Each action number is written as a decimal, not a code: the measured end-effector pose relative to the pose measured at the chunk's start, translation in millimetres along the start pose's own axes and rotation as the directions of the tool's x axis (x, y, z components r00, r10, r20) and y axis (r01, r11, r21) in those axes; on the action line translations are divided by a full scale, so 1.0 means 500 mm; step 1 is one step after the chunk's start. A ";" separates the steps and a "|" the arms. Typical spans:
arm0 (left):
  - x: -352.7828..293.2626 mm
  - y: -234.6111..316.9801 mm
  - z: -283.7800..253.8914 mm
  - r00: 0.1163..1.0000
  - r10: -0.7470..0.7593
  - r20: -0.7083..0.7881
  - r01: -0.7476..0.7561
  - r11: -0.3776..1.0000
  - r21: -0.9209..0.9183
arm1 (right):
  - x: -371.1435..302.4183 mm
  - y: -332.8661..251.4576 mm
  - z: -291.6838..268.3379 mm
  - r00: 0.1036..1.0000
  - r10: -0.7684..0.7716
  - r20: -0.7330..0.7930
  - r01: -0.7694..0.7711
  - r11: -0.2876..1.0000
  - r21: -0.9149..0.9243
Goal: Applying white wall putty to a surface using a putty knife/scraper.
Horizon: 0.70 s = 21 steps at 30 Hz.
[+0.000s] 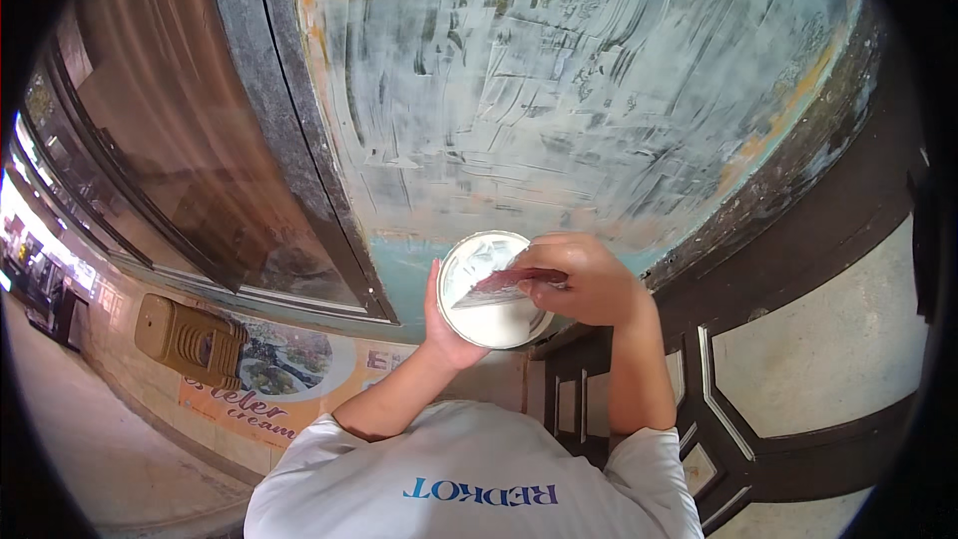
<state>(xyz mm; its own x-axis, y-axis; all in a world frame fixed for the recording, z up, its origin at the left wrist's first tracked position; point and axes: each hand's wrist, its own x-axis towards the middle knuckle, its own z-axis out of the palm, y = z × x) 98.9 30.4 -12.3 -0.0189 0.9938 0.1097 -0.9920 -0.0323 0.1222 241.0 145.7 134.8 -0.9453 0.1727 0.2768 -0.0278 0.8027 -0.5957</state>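
Observation:
My left hand (448, 337) cups a round tub (507, 344) from its left side and underneath, holding it in front of my chest. White paste (512, 320) fills the tub's mouth. In my right hand (591, 277) is a scraper (502, 281) with a dark red edge, gripped between thumb and fingers. Its broad, pale blade lies tilted over the tub, with white paste on it. How far the blade dips into the paste cannot be made out. Just ahead stands a wall (539, 90) smeared with streaky grey-white paste over blue-green.
A dark-framed window (269, 230) with a brown curtain (165, 90) is to the left. Stacked brown plastic stools (190, 339) stand below it, beside a printed orange banner (344, 364). At the right is a dark wooden door (733, 429) with pale panels.

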 end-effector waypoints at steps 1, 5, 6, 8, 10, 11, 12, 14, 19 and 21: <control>-0.002 0.006 0.000 1.000 -0.011 0.013 0.011 1.000 -0.007 | 0.005 0.001 -0.005 1.000 -0.002 0.003 0.002 1.000 0.003; -0.008 0.025 0.012 0.999 -0.039 0.005 0.038 0.998 0.055 | 0.015 0.000 -0.012 0.991 -0.003 0.137 0.003 1.000 0.000; -0.007 0.029 0.008 0.998 -0.044 0.048 0.041 0.998 0.045 | 0.017 0.009 -0.003 0.985 -0.014 0.175 0.015 1.000 -0.004; -0.009 0.033 0.002 0.999 -0.044 0.010 0.044 0.998 0.052 | 0.025 0.015 0.008 0.972 -0.009 0.233 0.013 1.000 -0.013; -0.011 0.032 -0.005 0.999 -0.015 -0.048 0.018 0.997 0.070 | 0.031 0.017 0.028 0.982 0.003 0.188 -0.008 1.000 0.025; -0.013 0.033 -0.006 0.999 -0.016 -0.048 0.019 0.997 0.071 | 0.034 0.016 0.038 0.989 0.016 0.144 -0.026 0.998 0.065; -0.015 0.035 -0.007 0.998 -0.015 -0.056 0.017 0.998 0.053 | 0.040 0.012 0.044 0.994 0.018 0.104 -0.025 0.998 0.066; -0.011 0.039 -0.009 0.997 0.024 -0.077 -0.019 0.998 0.058 | 0.045 0.016 0.056 0.999 0.035 0.005 -0.035 0.998 0.042; -0.010 0.046 -0.014 0.995 0.093 -0.043 -0.091 0.994 0.053 | 0.043 0.018 0.070 0.959 0.005 -0.284 -0.033 0.995 -0.095; -0.011 0.053 -0.012 0.998 0.040 0.057 -0.036 0.996 -0.076 | 0.040 0.013 0.070 0.944 -0.020 -0.330 -0.015 0.994 -0.105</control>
<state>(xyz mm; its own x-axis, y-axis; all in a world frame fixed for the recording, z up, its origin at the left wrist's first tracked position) 71.9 25.0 -15.8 -0.0518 0.9840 0.1706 -0.9973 -0.0599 0.0426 210.4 134.3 110.1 -0.7843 0.3350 0.5221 0.0210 0.8555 -0.5174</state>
